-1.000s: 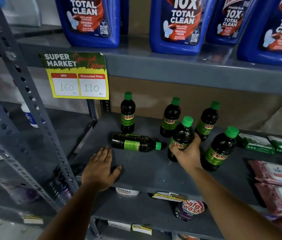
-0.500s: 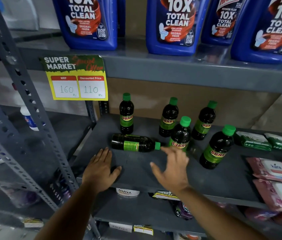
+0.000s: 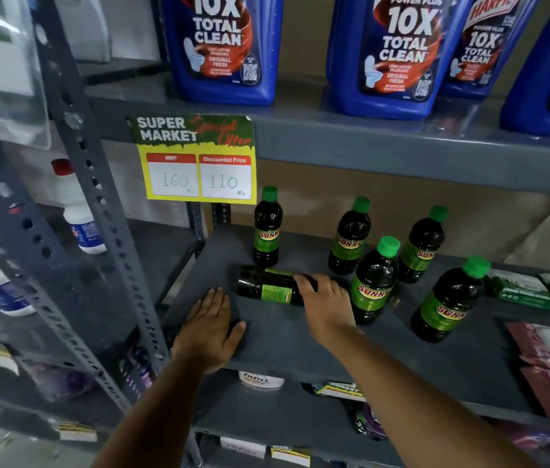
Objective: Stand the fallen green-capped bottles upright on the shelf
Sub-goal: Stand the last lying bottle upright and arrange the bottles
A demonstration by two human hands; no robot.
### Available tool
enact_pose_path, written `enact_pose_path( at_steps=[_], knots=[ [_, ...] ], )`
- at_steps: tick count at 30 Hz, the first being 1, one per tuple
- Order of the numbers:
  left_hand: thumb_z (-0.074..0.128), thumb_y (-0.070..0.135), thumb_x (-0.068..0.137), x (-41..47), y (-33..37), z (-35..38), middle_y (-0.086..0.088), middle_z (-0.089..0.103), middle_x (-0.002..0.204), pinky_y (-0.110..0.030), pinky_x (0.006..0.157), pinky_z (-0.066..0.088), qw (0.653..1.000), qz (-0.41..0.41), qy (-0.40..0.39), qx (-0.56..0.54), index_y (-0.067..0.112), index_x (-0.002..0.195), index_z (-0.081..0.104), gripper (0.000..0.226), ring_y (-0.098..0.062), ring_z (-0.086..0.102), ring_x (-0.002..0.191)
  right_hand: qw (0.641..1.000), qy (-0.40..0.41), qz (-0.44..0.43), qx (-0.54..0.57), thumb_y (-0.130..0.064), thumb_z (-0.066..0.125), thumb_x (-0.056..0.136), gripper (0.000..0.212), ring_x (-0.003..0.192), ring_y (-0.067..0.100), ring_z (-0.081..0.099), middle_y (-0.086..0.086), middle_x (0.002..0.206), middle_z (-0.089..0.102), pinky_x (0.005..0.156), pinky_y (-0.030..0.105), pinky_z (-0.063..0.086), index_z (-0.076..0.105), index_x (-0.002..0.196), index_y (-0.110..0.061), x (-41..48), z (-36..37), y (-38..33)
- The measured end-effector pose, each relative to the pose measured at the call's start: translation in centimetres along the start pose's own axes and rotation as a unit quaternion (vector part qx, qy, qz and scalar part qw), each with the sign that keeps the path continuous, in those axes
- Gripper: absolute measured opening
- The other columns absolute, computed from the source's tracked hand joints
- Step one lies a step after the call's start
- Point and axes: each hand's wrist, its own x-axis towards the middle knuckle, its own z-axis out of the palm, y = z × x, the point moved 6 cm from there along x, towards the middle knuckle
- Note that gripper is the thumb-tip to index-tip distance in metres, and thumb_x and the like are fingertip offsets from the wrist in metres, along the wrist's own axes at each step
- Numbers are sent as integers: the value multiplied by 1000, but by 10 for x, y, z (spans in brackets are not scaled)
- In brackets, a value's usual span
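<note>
Reaching leftward since the earlier frame, the right hand [image 3: 325, 304] now curls over the fallen bottle [image 3: 266, 287], lying just before the leftmost upright bottle [image 3: 266, 228]. Left hand [image 3: 211, 327] rests flat, released, on the shelf [image 3: 300, 346].

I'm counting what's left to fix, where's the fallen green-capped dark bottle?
The fallen green-capped dark bottle lies on the grey shelf, left of centre, under the right hand.

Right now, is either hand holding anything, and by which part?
The right hand is closing over the cap end of the fallen bottle, which lies on the shelf. The left hand rests flat on the shelf, holding nothing.
</note>
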Motion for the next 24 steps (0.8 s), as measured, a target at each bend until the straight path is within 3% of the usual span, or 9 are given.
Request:
enact_pose_path(
  at_steps=[4,7,11,16,24],
  knots=[
    [-7,71,73,1,2,2,-12,0,161,-32,114,-6,1000,5,-23,6,5,149,3,102,-21,-3,147,999,-34,13,30,7,59,78,87,114,40,49,14,132,31,95,46,49,23,148,-31,-6,-3,2],
    [-22,80,60,4,0,2,-13,-2,160,-34,115,-3,999,11,-39,18,4,149,-1,118,-23,-3,147,996,-73,7,56,4,57,79,86,111,40,55,15,127,40,90,45,51,25,149,-33,-6,-12,6],
    [-13,80,66,3,1,0,-11,-1,161,-35,116,-3,999,19,-32,14,6,149,-1,112,-22,-3,147,986,-95,11,137,-17,68,77,63,105,27,65,7,115,67,86,36,54,52,135,-33,-11,-50,7],
    [-2,78,75,4,-1,0,-10,-4,161,-34,116,-3,999,25,-34,27,7,150,0,104,-20,-6,146,983,8,0,186,-24,70,82,38,107,26,63,6,116,70,91,25,47,68,120,-22,6,-116,-16],
    [1,72,80,4,-3,-2,-9,-1,161,-31,115,-4,999,24,-23,9,8,150,4,95,-18,-3,146,973,71,-38,218,-33,66,88,50,115,34,61,11,128,65,94,40,51,54,136,-26,42,-118,-72]
  ],
)
